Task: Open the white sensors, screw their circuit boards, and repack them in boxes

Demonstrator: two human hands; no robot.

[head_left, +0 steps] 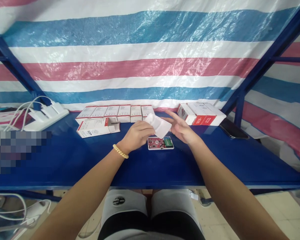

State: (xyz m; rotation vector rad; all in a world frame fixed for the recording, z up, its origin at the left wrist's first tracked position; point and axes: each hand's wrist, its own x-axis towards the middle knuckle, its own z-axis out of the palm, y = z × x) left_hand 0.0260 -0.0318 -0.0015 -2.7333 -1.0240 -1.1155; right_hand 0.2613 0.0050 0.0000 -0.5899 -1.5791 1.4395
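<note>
Blue counter (pixel 65 160), head view: left hand (pixel 136 135) closed on a white packet (pixel 158 125), fingers pinching its near-left edge, raised just above a red circuit board (pixel 157 142) seated in a white tray on the counter. Right hand (pixel 181 128) open, fingers spread, just beside the packet's right edge; contact cannot be told. Open white carton (pixel 97 127) lying on its side left of the hands. Row of closed red-and-white boxes (pixel 115 113) behind, along the striped tarpaulin (pixel 150 50). Three further boxes (pixel 202 114) to the right rear. Black phone (pixel 233 129) far right. White power strip (pixel 46 116) far left.
</note>
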